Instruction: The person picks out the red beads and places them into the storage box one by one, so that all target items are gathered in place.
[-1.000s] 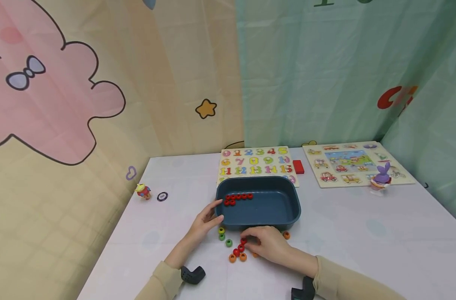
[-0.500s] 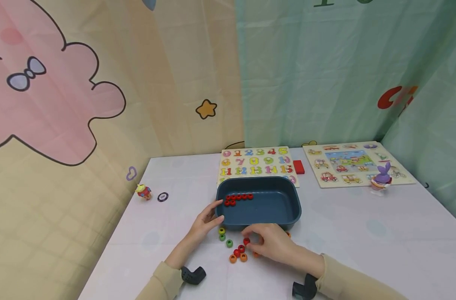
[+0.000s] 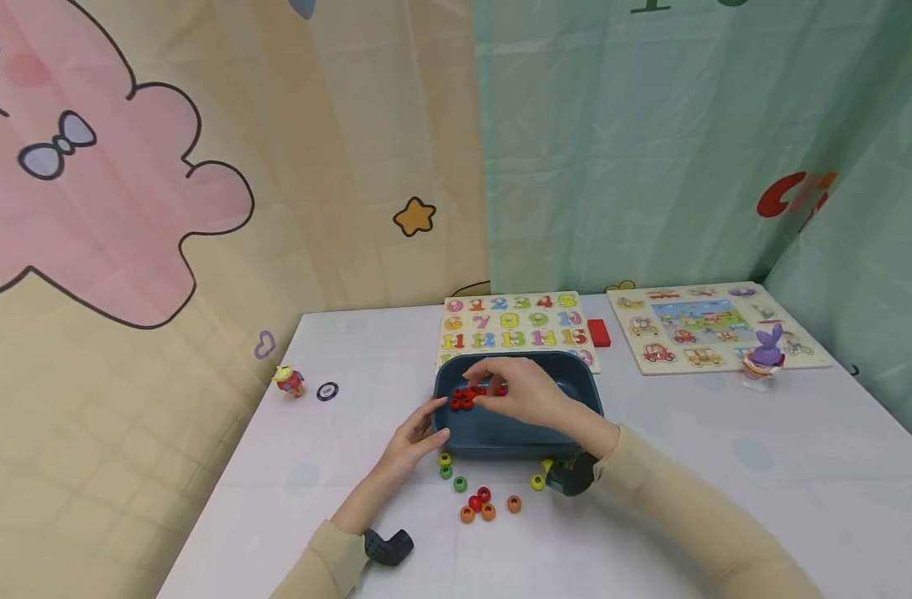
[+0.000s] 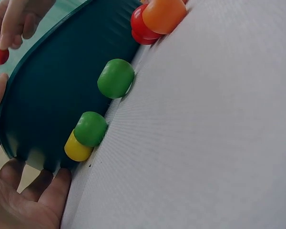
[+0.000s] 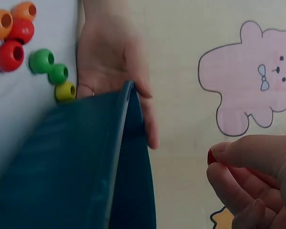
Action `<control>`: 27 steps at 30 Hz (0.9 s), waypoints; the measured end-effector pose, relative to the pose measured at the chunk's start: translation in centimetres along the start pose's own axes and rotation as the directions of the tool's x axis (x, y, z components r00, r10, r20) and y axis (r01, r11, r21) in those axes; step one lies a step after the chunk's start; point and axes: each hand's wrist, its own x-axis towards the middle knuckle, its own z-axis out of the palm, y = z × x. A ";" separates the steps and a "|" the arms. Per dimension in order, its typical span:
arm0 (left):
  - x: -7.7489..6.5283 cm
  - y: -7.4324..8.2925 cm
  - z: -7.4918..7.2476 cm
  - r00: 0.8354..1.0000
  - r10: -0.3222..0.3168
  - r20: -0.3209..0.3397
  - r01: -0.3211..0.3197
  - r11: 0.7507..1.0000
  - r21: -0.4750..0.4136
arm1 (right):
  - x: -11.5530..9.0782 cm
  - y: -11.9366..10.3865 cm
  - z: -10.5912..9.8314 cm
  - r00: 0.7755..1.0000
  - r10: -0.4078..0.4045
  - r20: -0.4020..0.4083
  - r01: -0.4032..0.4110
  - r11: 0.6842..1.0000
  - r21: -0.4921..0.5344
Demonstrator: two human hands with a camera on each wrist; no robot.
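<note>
My right hand [image 3: 527,391] is over the left half of a dark blue plastic basin [image 3: 493,433]. Between thumb and index finger it pinches a red bead [image 5: 210,157], also seen at the fingertips in the left wrist view. Below, several red beads [image 3: 456,403] lie in rows on the basin floor, partly covered by the hand. At the basin's left end, my left hand [image 3: 407,445] holds the wall, thumb and fingers spread around the corner. In front of the basin lie two red beads [image 3: 475,502], orange beads [image 3: 488,512], green beads [image 3: 460,483] and yellow beads [image 3: 537,482].
Behind the basin lies a number puzzle board [image 3: 512,320] with a red block [image 3: 598,333] beside it. A vehicle puzzle board [image 3: 699,324] and a purple rabbit toy [image 3: 765,353] are at the right. To the left are a small figurine [image 3: 288,381] and a round chip [image 3: 327,391].
My right hand has lifted a red bead from the group on the table and carried it forward over the basin. Beads it had covered now show. The left hand stays put.
</note>
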 end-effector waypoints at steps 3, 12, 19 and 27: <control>0.0 -0.1 0.0 1.000 -0.003 -0.001 0.003 1.000 0.003 | 1.5 1.3 0.2 0.999 0.029 0.045 -0.030 0.999 0.011; -0.1 0.0 0.1 1.000 -0.012 -0.006 0.012 1.000 0.015 | 3.0 4.6 2.4 0.975 0.125 0.181 -0.131 0.991 0.020; 0.0 0.0 0.0 1.000 -0.019 -0.004 0.019 1.000 0.000 | 3.2 5.1 3.9 0.957 0.219 0.190 -0.191 0.969 -0.158; 0.1 -0.1 0.0 1.000 -0.020 0.002 0.020 1.000 -0.002 | 3.0 5.8 4.8 0.945 0.266 0.192 -0.225 0.951 -0.213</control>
